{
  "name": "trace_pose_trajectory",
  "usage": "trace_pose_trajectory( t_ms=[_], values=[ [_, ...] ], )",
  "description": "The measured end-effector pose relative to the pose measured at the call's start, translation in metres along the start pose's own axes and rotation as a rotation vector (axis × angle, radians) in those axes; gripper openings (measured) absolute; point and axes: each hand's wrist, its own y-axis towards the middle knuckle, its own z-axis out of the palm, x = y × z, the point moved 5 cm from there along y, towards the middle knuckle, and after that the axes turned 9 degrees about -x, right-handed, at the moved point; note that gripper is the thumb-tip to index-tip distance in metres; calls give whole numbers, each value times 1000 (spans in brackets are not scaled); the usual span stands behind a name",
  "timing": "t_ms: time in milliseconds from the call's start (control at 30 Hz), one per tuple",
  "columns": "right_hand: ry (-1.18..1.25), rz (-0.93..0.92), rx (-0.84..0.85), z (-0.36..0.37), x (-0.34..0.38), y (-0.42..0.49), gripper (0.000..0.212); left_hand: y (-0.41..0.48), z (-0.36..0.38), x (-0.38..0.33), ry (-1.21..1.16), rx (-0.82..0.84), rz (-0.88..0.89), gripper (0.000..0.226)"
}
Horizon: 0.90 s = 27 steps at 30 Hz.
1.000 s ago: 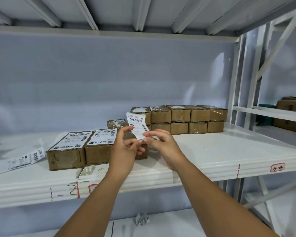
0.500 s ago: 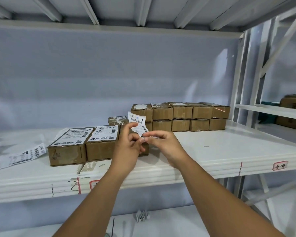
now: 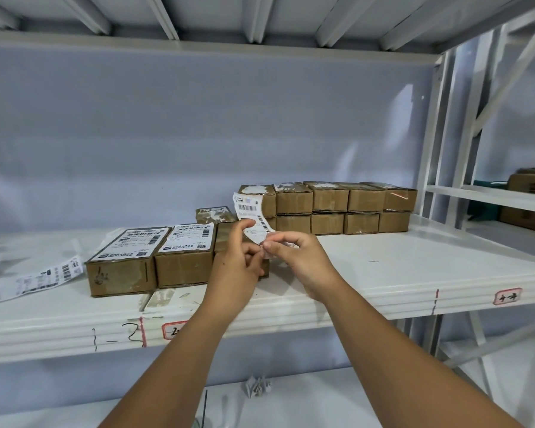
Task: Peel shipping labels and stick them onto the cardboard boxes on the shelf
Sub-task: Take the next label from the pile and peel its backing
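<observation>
Cardboard is close under your hands, which meet above the shelf (image 3: 383, 273) as they did a second ago. Your left hand (image 3: 238, 261) and right hand (image 3: 300, 261) pinch the lower end of one label (image 3: 252, 217) between thumbs and fingertips, which touch at the pinch. Your other fingers are loosely curled. The label stands up from the pinch with its barcode end on top, in front of the back boxes and stuck to none. It now bends in a deeper curve than a second ago. Your left forefinger, low half a second ago, is raised again beside the label's lower part. Whether the backing has parted from the label at the pinch, I cannot tell. Just behind your left hand is a bare box (image 3: 221, 239), partly hidden. To its left two labelled boxes (image 3: 155, 261) sit side by side, touching, as before. A double row of boxes (image 3: 328, 208) is stacked at the back, with a single box (image 3: 212, 214) beside it on the left. A loose strip of labels (image 3: 37, 276) lies at the shelf's left end, and a scrap (image 3: 162, 299) lies in front of the labelled boxes. Crumpled paper (image 3: 257, 386) lies on the lower shelf between your forearms.
</observation>
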Motion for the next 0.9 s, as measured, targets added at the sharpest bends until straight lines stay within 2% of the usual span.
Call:
trace_pose_trajectory(
  t_ms=[300,633,767,900],
  values=[
    [-183,3,-19,-1,-7,3,17,2,0,5,-52,7,-93,38],
    [-141,50,-17,-1,-4,1,24,4,-1,7,-160,36,-183,33],
    [-43,51,-3,1,-1,0,26,2,-2,5,-122,38,-162,31],
    [-195,-52,49,5,-3,-1,17,1,-1,4,-78,33,-107,28]
  ],
)
